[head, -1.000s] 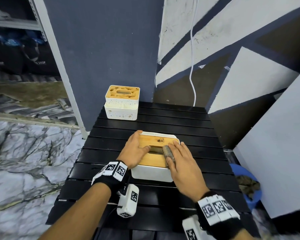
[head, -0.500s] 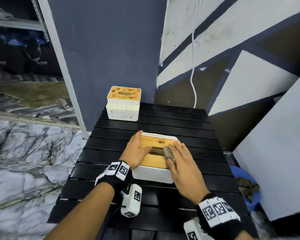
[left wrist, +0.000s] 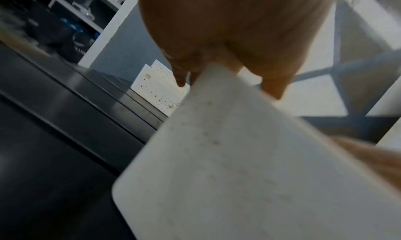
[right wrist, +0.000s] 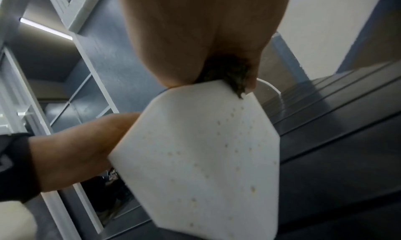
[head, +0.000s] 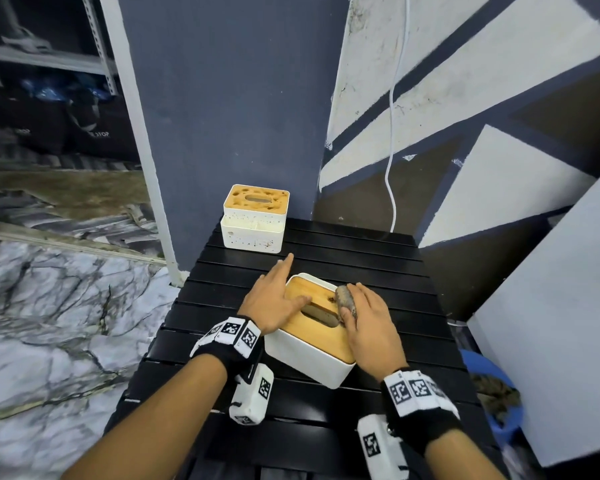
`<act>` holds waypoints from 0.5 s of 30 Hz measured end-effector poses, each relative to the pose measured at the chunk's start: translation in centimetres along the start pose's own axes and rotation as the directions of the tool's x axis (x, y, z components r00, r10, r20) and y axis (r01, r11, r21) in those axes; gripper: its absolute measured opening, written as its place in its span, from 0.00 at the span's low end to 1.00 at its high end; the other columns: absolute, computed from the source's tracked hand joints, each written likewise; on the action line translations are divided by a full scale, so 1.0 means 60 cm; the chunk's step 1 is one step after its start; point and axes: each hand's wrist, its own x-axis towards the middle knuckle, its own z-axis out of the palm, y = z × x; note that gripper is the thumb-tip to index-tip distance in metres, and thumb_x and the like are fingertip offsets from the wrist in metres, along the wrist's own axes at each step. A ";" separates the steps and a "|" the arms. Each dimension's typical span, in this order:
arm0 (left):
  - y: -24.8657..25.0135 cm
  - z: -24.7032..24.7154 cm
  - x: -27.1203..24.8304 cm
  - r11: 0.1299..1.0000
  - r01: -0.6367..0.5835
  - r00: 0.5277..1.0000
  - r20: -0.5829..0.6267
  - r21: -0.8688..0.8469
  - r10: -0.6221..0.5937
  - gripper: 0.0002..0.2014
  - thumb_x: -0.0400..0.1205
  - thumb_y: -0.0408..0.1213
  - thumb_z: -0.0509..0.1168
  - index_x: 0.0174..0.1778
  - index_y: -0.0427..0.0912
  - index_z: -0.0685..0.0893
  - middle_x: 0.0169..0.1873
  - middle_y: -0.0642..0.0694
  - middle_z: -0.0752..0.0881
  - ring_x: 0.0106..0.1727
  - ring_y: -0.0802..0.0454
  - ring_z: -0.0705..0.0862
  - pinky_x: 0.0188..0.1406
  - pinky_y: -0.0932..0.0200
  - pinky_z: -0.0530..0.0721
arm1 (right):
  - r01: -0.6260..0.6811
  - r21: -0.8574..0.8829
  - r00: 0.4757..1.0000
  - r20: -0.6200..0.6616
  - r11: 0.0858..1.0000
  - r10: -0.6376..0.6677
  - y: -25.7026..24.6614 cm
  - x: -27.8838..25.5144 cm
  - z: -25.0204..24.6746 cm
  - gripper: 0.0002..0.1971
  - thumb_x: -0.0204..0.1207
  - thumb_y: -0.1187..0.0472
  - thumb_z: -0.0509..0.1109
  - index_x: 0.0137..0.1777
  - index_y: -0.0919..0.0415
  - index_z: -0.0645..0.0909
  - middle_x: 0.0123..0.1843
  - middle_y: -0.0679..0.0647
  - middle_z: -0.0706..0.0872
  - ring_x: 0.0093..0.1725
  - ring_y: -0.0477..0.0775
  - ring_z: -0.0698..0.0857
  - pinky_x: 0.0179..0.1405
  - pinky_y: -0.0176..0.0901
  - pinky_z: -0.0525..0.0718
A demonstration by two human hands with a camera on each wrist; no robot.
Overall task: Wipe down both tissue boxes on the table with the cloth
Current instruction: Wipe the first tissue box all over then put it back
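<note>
The near tissue box (head: pixel 309 355), white with a wooden lid, stands skewed in the middle of the black slatted table (head: pixel 361 258). My left hand (head: pixel 276 296) lies against its left side, fingers stretched out straight and thumb on the lid by the slot. My right hand (head: pixel 361 310) grips a wadded grey cloth (head: pixel 345 299) and presses it on the lid's far right part. In the right wrist view the cloth (right wrist: pixel 228 73) shows above the box's speckled white wall (right wrist: pixel 206 149). The far tissue box (head: pixel 255 220), stained and speckled, stands at the table's back left corner.
A dark blue pillar (head: pixel 229 116) rises right behind the far box. A white cable (head: pixel 392 168) hangs down the painted wall. A blue bucket (head: pixel 496 393) sits on the floor to the right, beside a white panel (head: pixel 551 306). Marble floor lies to the left.
The near box has turned clockwise on the table. My right hand slid the cloth toward the lid's far right. My left fingers have stretched out along the box's side.
</note>
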 end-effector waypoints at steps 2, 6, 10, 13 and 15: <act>0.006 0.007 -0.030 0.989 0.022 0.982 -0.180 -0.148 -0.049 0.41 0.81 0.47 0.70 0.87 0.53 0.55 0.86 0.49 0.60 0.85 0.47 0.61 0.83 0.45 0.62 | -0.078 0.003 0.994 -0.083 0.997 0.078 -0.012 -0.015 0.010 0.24 0.84 0.51 0.55 0.80 0.54 0.62 0.81 0.51 0.64 0.80 0.51 0.59 0.78 0.43 0.60; 0.008 0.051 -0.109 0.924 0.065 0.939 -0.290 -0.376 -0.185 0.38 0.82 0.44 0.70 0.86 0.49 0.60 0.84 0.49 0.64 0.83 0.51 0.63 0.81 0.52 0.63 | -0.176 0.012 0.973 -0.150 0.984 0.176 -0.040 -0.041 0.018 0.25 0.85 0.52 0.54 0.80 0.55 0.60 0.81 0.53 0.62 0.80 0.55 0.57 0.77 0.48 0.64; 0.021 0.079 -0.111 0.883 0.152 0.927 -0.245 -0.444 -0.283 0.41 0.84 0.47 0.67 0.87 0.44 0.51 0.87 0.47 0.49 0.87 0.50 0.53 0.81 0.56 0.56 | -0.098 -0.038 0.992 -0.079 0.994 0.095 -0.047 -0.067 0.014 0.26 0.85 0.51 0.53 0.82 0.52 0.57 0.83 0.50 0.57 0.82 0.52 0.54 0.77 0.43 0.60; 0.024 0.076 -0.083 0.898 0.165 0.929 -0.241 -0.408 -0.280 0.43 0.84 0.48 0.67 0.87 0.41 0.49 0.88 0.46 0.46 0.87 0.48 0.49 0.82 0.52 0.56 | 0.024 -0.048 1.000 0.017 0.999 -0.023 -0.036 -0.085 0.001 0.25 0.85 0.50 0.53 0.82 0.49 0.57 0.84 0.45 0.55 0.83 0.48 0.50 0.77 0.37 0.55; 0.020 0.071 -0.064 0.932 0.165 0.947 -0.213 -0.322 -0.240 0.43 0.83 0.48 0.68 0.87 0.40 0.49 0.88 0.45 0.47 0.87 0.48 0.51 0.82 0.52 0.56 | 0.084 -0.038 0.994 0.074 0.996 -0.081 -0.030 -0.094 -0.010 0.25 0.85 0.49 0.53 0.82 0.47 0.57 0.84 0.42 0.53 0.83 0.45 0.48 0.77 0.33 0.50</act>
